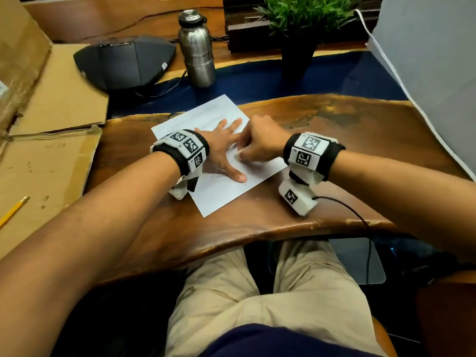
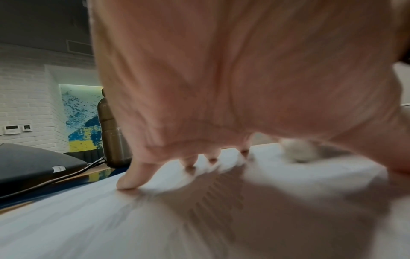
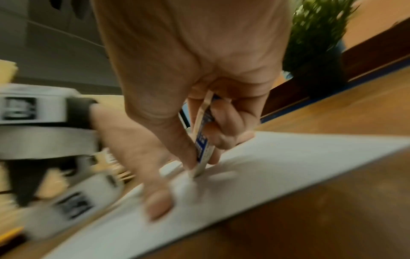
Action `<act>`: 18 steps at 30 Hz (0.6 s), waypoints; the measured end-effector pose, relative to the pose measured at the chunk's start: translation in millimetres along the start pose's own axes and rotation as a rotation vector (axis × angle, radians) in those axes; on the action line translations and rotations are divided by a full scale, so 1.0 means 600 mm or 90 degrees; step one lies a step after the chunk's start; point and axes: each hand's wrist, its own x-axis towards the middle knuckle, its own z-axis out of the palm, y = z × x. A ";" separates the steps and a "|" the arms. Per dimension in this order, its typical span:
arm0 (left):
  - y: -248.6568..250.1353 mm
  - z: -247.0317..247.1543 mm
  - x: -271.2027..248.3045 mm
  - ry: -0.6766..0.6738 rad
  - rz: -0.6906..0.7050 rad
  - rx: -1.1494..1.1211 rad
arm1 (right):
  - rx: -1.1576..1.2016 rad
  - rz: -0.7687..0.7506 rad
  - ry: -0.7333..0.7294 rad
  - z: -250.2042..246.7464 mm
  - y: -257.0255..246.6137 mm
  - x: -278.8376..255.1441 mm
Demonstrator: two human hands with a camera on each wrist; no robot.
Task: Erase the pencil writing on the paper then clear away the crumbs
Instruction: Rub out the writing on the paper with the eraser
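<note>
On the desk, head view: paper (image 1: 219, 186) lies flat, long axis running from near-left to far-right; left hand (image 1: 221, 148) spread flat on it, right hand (image 1: 260, 143) curled over it.
Left wrist: fingers (image 2: 131, 177) straight, pressing the sheet; thin and light, likely to slide or crease unless pinned.
Right wrist: eraser (image 3: 203, 140) pinched upright, tip on the sheet; probably soft, best held low by its sleeve.

Paper (image 1: 221, 191): plain white. Eraser (image 3: 203, 140): white, blue-printed sleeve. Worktop (image 1: 334, 119): brown wood, navy band. Pencil (image 1: 13, 211): yellow.
</note>
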 end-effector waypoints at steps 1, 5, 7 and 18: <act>0.000 0.001 0.000 -0.002 0.001 0.001 | 0.002 -0.013 -0.027 0.005 -0.004 -0.004; 0.003 0.000 0.003 -0.004 -0.008 0.000 | 0.037 0.066 0.042 -0.016 0.017 0.009; 0.002 -0.001 0.002 -0.004 -0.006 -0.001 | 0.016 0.031 0.019 -0.006 0.010 0.005; -0.001 -0.006 -0.005 -0.012 0.006 -0.020 | 0.019 0.017 -0.012 -0.008 0.020 0.001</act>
